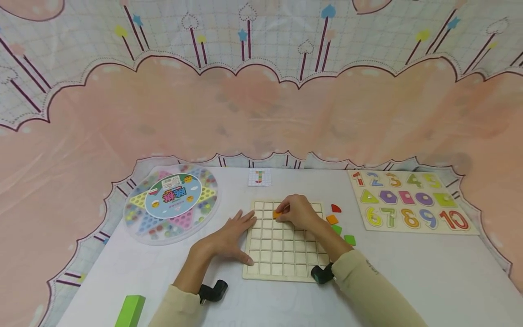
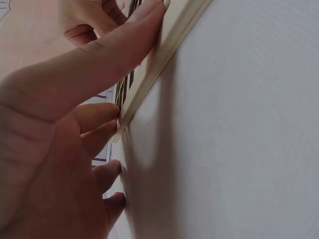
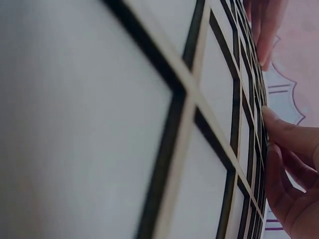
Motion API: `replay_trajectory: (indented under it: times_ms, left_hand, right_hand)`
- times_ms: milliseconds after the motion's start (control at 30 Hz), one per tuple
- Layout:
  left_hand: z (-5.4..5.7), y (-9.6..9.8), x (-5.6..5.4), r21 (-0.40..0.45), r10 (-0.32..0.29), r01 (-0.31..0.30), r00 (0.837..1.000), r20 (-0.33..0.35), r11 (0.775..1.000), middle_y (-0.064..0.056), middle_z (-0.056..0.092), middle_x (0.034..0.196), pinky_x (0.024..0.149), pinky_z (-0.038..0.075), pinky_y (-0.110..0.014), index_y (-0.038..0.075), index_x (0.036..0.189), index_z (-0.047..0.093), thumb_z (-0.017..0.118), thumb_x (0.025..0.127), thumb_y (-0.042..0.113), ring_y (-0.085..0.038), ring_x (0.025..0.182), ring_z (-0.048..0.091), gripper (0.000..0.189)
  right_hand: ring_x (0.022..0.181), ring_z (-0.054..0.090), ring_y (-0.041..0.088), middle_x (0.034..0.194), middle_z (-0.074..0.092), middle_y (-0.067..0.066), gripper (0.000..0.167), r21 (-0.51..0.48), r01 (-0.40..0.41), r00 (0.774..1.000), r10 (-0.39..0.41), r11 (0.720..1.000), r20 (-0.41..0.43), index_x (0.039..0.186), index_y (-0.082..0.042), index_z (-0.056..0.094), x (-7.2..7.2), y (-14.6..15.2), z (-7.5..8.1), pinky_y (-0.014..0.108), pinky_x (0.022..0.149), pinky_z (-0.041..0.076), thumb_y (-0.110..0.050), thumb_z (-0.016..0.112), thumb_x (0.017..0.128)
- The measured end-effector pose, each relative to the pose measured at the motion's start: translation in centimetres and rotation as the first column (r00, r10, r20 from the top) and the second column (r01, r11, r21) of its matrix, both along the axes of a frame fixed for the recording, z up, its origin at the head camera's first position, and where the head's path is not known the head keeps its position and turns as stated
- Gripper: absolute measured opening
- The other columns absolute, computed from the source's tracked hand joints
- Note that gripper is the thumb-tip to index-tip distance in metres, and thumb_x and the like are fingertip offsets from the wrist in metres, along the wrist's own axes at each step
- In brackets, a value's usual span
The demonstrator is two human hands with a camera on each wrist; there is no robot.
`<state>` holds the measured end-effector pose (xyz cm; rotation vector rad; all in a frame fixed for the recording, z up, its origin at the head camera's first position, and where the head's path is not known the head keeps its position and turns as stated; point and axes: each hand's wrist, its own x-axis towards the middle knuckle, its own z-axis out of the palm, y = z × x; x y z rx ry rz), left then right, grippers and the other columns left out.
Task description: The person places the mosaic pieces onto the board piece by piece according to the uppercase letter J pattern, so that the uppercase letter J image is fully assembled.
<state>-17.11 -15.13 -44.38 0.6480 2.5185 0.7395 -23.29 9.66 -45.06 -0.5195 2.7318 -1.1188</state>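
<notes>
A wooden grid board [image 1: 278,272] lies in front of me. My left hand [image 1: 229,236] rests along its left side, fingers spread; the thumb presses on the near left rim and the other fingers touch the edge farther up, as the left wrist view shows. My right hand [image 1: 300,212] reaches over the board and pinches an orange square tile [image 1: 276,215] at an upper-left cell. Up close in the right wrist view, the thumb and fingers [image 3: 281,132] meet low over the grid, the tile largely hidden between them.
Right of the board lie a red quarter-round piece [image 1: 336,208], another orange tile [image 1: 332,220] and green pieces [image 1: 349,240]. A pattern card [image 1: 259,177] sits behind. A round board game [image 1: 171,204] stands left, a number puzzle [image 1: 416,202] right, a green block [image 1: 130,311] near left.
</notes>
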Motion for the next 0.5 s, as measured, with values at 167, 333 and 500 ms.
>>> replay_trajectory:
  times_ms: [167, 333, 500]
  left_hand:
    - [-0.07, 0.07, 0.01, 0.001, 0.001, -0.001, 1.000, -0.010, 1.000, -0.014, 0.015, 0.173, 0.128, 0.008, -0.066, 0.001, 0.160, 0.029, 0.094, 0.070, 0.035, -0.045, 0.161, 0.000, 0.116]
    - [-0.22, 0.11, 0.31, 0.006, 0.009, -0.009, 1.000, -0.004, 1.000, -0.014, 0.015, 0.173, 0.128, 0.008, -0.067, 0.000, 0.159, 0.029, 0.094, 0.069, 0.035, -0.046, 0.160, 0.001, 0.117]
    - [-0.06, 0.29, 0.27, 0.024, 0.032, -0.032, 0.999, -0.004, 0.999, -0.012, 0.016, 0.173, 0.128, 0.008, -0.068, 0.001, 0.159, 0.030, 0.095, 0.068, 0.034, -0.045, 0.161, 0.001, 0.117]
  right_hand:
    - [0.084, 0.064, 0.013, 0.096, 0.074, 0.005, 0.013, 0.000, 0.010, 1.000, -0.010, 1.000, 0.027, 0.090, -0.008, 0.081, -0.10, -0.05, -0.17, 0.025, 0.077, 0.056, -0.013, 0.087, 0.080]
    - [0.088, 0.064, 0.013, 0.097, 0.074, 0.005, 0.011, 0.004, 0.008, 0.998, -0.008, 1.000, 0.060, 0.091, -0.009, 0.081, 0.01, -0.08, -0.40, 0.025, 0.079, 0.056, -0.013, 0.085, 0.081]
    - [0.089, 0.066, 0.014, 0.097, 0.075, 0.005, 0.012, 0.005, -0.001, 0.999, 0.001, 1.000, 0.034, 0.091, -0.009, 0.080, -0.08, 0.24, -0.27, 0.026, 0.080, 0.057, -0.014, 0.085, 0.082]
